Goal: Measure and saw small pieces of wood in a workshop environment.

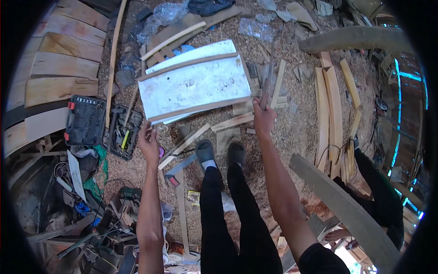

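Observation:
My right hand (pixel 263 116) grips a long, thin grey-brown bar (pixel 269 75) that points away from me, just right of a white panel (pixel 196 86) with wooden strips along its long sides. My left hand (pixel 148 141), fingers loosely curled and apart, is just below the panel's lower-left corner; I see nothing in it. Short offcut strips (pixel 230 122) lie on the ground between the panel and my sandalled feet.
An open black toolbox (pixel 84 121) is at left beside stacked boards (pixel 68 59), above a scrap pile (pixel 73 214). Right are long planks (pixel 333 114), a large beam (pixel 337 201) and another person in dark clothing (pixel 383 196). Wood shavings cover the floor (pixel 292 137).

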Available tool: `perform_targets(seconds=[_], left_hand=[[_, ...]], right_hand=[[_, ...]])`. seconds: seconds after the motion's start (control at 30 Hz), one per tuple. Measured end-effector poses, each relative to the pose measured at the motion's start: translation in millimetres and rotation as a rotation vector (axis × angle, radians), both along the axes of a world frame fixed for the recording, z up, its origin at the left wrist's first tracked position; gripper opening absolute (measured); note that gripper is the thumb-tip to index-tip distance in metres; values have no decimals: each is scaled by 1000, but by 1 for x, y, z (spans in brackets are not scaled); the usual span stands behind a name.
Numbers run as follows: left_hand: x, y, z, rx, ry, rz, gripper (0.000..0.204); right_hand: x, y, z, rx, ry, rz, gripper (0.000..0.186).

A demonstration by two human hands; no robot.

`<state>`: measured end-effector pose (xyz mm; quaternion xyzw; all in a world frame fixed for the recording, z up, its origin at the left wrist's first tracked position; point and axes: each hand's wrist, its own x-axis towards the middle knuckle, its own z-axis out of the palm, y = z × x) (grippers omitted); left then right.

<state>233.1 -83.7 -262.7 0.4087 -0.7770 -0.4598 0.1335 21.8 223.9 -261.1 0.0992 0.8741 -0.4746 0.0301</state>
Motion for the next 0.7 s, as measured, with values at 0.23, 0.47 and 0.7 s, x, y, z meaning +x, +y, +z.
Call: perform_targets(seconds=[0.23,0.47,0.7], left_hand=[[14,-18,-21,-79,-14,165,39],[-5,-14,-24,-148,-24,64,29],[7,-23,-30,-83,3,95,21]], right_hand=[[12,-23,1,46,-195,-81,33],[-1,5,-15,-41,-221,-67,36],[-2,1,-19,-94,-148,-71,32]])
